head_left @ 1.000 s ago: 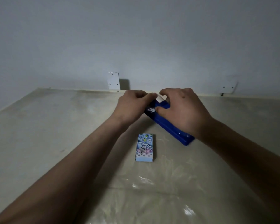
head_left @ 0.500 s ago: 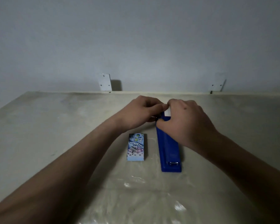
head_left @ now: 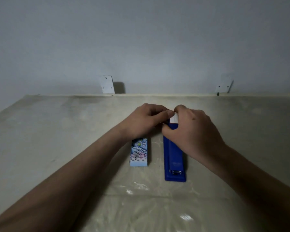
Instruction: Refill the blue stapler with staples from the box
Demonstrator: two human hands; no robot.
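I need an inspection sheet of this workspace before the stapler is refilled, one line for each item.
Surface: table under a creased, shiny clear plastic sheet.
Job's things: blue stapler lies flat, lengthwise; staple box lies to its left, apart from it.
Clutter: nothing seen.
Grips: right hand curls round the stapler's far end, by a white part; left hand is curled there too, what it holds is hidden.
Cables: nothing seen.
Surroundings: grey wall; two white brackets on it.
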